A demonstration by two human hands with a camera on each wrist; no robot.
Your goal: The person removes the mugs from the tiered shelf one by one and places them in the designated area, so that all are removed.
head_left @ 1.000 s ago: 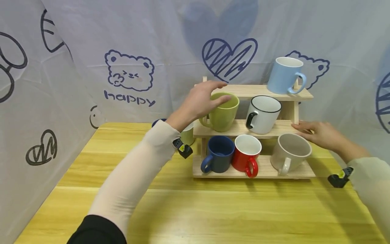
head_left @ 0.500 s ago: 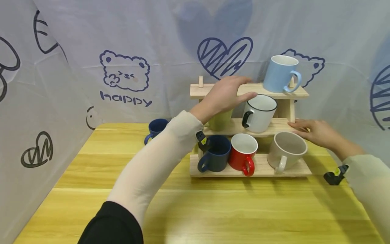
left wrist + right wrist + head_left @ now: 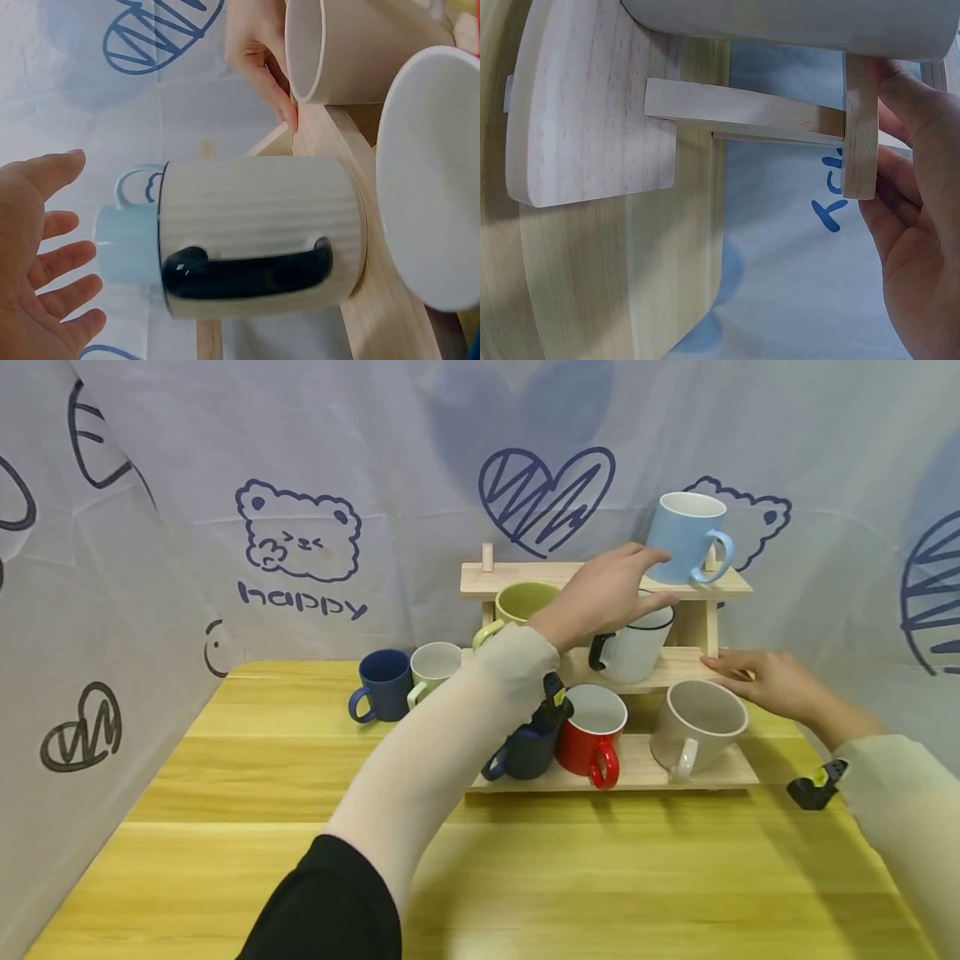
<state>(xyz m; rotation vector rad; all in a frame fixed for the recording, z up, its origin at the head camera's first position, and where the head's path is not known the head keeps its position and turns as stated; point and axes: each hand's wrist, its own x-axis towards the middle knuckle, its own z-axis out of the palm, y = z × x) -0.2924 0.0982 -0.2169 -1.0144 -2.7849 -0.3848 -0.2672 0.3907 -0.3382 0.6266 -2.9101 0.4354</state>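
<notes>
My left hand (image 3: pixel 603 593) is over the middle tier of a wooden display rack (image 3: pixel 517 578), fingers extended and holding nothing. In the head view it overlaps the white mug with a black rim and handle (image 3: pixel 632 647), and its fingertips come near the light blue mug (image 3: pixel 681 539) on the top tier. The left wrist view shows the fingers (image 3: pixel 64 264) spread beside the mugs' upper ends. At the rack's right side, my right hand (image 3: pixel 787 683) pinches the end of the middle shelf (image 3: pixel 860 127), thumb on one face and fingers on the other.
On the bottom tier stand a dark blue mug (image 3: pixel 528 756), a red mug (image 3: pixel 588 747) and a beige mug (image 3: pixel 697 727). A yellow-green mug (image 3: pixel 517 602) is on the middle tier, partly hidden. Left of the rack, another blue mug (image 3: pixel 384 681) and a pale green mug (image 3: pixel 435 662) stand on the table.
My left hand has moved right, from the yellow-green mug past the white mug toward the light blue one. The right hand keeps its hold on the shelf end. The head view has shifted slightly.
</notes>
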